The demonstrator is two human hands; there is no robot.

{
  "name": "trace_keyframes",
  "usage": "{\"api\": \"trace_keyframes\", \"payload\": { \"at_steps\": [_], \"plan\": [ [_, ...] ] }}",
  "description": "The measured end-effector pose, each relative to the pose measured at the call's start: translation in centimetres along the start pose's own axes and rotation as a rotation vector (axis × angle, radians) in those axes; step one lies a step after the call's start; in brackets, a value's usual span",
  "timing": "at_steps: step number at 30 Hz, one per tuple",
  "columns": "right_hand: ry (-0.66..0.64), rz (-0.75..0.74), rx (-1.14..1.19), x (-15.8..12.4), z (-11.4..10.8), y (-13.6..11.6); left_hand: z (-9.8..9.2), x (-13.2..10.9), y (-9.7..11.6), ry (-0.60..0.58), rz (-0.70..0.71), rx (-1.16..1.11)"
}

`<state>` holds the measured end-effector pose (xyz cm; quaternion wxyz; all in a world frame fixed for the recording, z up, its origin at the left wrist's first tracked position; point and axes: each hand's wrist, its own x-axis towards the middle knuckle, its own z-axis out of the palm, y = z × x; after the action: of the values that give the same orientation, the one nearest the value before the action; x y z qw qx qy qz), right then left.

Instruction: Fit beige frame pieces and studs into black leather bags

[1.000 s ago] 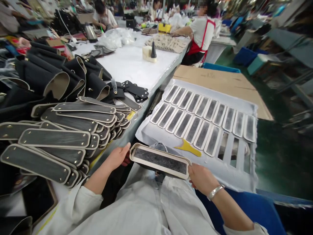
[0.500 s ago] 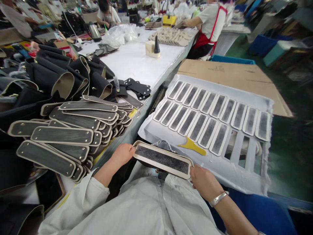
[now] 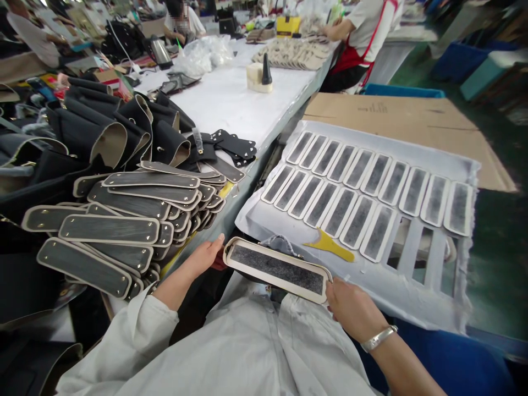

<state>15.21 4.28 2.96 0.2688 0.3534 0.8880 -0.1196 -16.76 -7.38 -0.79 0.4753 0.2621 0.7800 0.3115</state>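
Note:
A bag piece (image 3: 277, 269) with a long, pale-edged panel and a dark grey middle is held in front of my lap. My right hand (image 3: 355, 308), with a silver bracelet on the wrist, pinches its right end. At its left end is my left hand (image 3: 204, 258), thumb raised off the edge; the other fingers are partly in shadow beside the end. A cord and dark material show along the far edge. To the right, rows of pale-edged grey panels (image 3: 377, 234) lie on a white sheet (image 3: 256, 217), with a yellow spatula-like tool (image 3: 332, 246) at their near side.
Grey strips with metal studs (image 3: 109, 228) are heaped on the left table, before folded black bag pieces (image 3: 111, 132). A cream block with a black cone (image 3: 259, 77) stands farther back. Cardboard (image 3: 404, 113) lies behind the sheet. A co-worker (image 3: 363, 44) is at the far right.
My left thumb has lifted off the bag piece's left end, and that hand has opened slightly. My right hand keeps its grip. The camera view has shifted a little.

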Motion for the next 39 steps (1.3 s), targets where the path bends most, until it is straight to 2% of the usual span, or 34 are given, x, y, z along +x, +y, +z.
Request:
{"api": "trace_keyframes", "payload": {
  "at_steps": [3, 7, 9, 14, 19, 23, 26, 29, 33, 39],
  "plan": [
    [0.001, -0.013, -0.025, 0.1, 0.1, 0.0, 0.1, -0.3, 0.3, -0.038, 0.020, 0.050],
    [0.003, -0.022, -0.032, 0.2, 0.2, 0.0, 0.5, -1.0, 1.4, 0.054, 0.199, 0.603],
    [0.006, -0.011, -0.029, 0.1, 0.1, 0.0, 0.7, -1.1, 1.9, 0.097, 0.239, 0.787],
    [0.016, -0.007, -0.033, 0.0, -0.1, 0.0, 1.3, -1.1, 2.4, 0.127, 0.235, 0.837],
    [0.017, -0.019, -0.053, 0.0, -0.1, 0.0, 1.2, -0.9, 2.1, 0.104, 0.243, 0.772],
    [0.032, -0.028, -0.047, -0.1, -0.1, 0.0, 0.1, -0.5, 1.1, -0.012, 0.218, 0.620],
    [0.027, -0.035, -0.043, -0.1, -0.3, 0.0, -0.4, -0.2, 0.4, -0.122, 0.079, 0.254],
    [0.014, -0.033, -0.014, -0.1, -0.3, 0.1, -0.2, -0.1, 0.0, -0.091, -0.036, -0.076],
    [0.044, -0.024, 0.037, -0.1, -0.3, 0.0, 0.5, -0.6, 0.0, 0.015, 0.007, -0.068],
    [0.000, -0.054, -0.027, 0.0, -0.7, -0.1, 0.7, -1.1, 0.2, 0.050, 0.063, 0.048]
  ]
}}
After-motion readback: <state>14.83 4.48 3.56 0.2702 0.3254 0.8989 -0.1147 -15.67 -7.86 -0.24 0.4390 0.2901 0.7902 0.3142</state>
